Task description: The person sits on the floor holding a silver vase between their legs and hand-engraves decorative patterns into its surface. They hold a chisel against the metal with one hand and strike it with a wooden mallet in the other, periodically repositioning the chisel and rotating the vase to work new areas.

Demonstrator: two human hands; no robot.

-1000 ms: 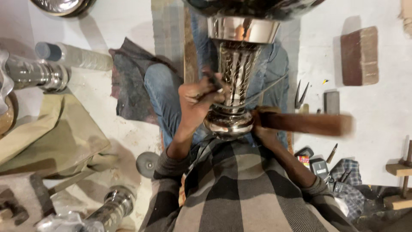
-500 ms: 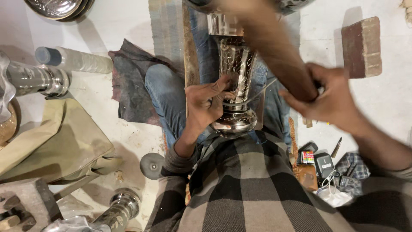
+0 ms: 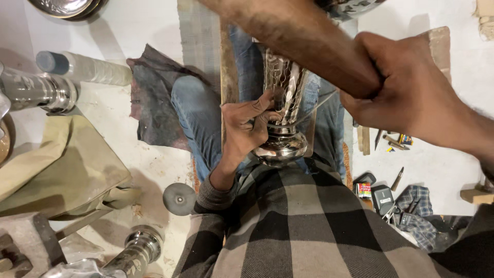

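Pale workshop floor (image 3: 144, 31), dusty, with a person seated on it, seen from above.

- Vase (image 3: 283, 98): silvery metal, hammered pattern, lying between the denim-clad legs, its rounded foot toward the checked shirt (image 3: 309, 226).
- Left hand (image 3: 247, 128): fingers curled together and pinching a thin punch (image 3: 265, 117) against the vase neck; fingertips touch the metal. Wrist bent, forearm running down to the grey cuff.
- Right hand (image 3: 406, 87): fist clamped tight round a thick wooden handle (image 3: 303, 41), raised close to the camera above the vase; forearm reaches in from the right edge. The handle slants up-left; its head is out of view.
- Dark cloth (image 3: 152, 98): on the floor, beside the left knee.
- Metal tubes (image 3: 36, 90): left edge.
- Grey disc (image 3: 179, 198): near the left elbow.
- Small tools (image 3: 391, 141): scattered right of the legs.
- Tan sacking (image 3: 56, 170): lower left.
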